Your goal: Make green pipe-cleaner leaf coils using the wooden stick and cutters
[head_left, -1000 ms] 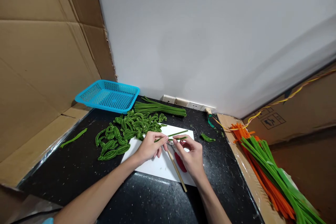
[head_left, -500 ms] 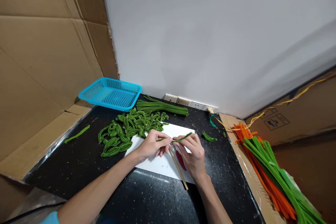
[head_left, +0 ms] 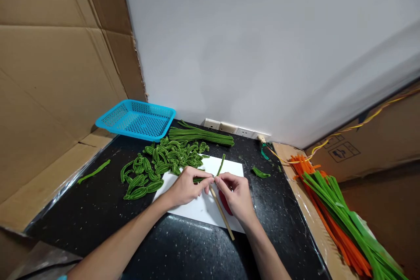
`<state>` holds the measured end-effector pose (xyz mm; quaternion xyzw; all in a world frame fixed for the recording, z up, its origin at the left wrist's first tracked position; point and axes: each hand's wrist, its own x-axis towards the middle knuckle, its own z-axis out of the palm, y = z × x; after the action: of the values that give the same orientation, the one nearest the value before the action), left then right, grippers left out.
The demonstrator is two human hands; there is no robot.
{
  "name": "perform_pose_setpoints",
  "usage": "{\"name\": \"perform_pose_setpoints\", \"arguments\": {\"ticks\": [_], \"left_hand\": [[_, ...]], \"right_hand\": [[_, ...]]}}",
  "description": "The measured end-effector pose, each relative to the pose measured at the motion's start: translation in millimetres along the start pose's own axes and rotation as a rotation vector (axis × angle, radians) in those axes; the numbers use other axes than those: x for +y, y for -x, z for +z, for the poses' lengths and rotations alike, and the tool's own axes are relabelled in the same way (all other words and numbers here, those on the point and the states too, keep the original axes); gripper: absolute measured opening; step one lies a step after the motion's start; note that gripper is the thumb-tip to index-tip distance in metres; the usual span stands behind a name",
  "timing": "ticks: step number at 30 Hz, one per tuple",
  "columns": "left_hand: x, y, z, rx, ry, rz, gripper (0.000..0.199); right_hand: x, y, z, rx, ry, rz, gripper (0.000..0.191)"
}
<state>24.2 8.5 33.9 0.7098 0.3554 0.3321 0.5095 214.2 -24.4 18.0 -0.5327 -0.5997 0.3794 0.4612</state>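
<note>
Two hands, the left hand (head_left: 188, 187) and the right hand (head_left: 238, 194), pinch a fuzzy green stem (head_left: 221, 164) over the white sheet (head_left: 193, 210). Thumbs and fingers are squeezed tight, and one end of the stem pokes up. A brown stick (head_left: 223, 215) lies on the sheet and pokes past its near edge. Something red (head_left: 223, 201), partly hidden, is on the sheet too. Curly green loops (head_left: 173, 155) are heaped at the sheet's far left corner. Straight green stems (head_left: 201, 136) lie behind the sheet. One green leaf shape (head_left: 260, 172) is just right of it.
</note>
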Motion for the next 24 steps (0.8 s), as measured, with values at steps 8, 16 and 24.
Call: {"name": "perform_pose_setpoints", "arguments": {"ticks": [8,16,24], "left_hand": [[-23,-11,9.7,0.169,0.368,-0.083,0.046],[-27,-13,4.5,0.084,0.436,-0.132,0.042],[-18,-10,4.5,0.024,0.414,-0.131,0.04]], "right_hand": [[-1,-1,-2,0.072,-0.147,0.066,0.033],[-1,2,-7,0.056,0.109,-0.2,0.017],[-2,2,-2,0.038,0.107,-0.154,0.019]]}}
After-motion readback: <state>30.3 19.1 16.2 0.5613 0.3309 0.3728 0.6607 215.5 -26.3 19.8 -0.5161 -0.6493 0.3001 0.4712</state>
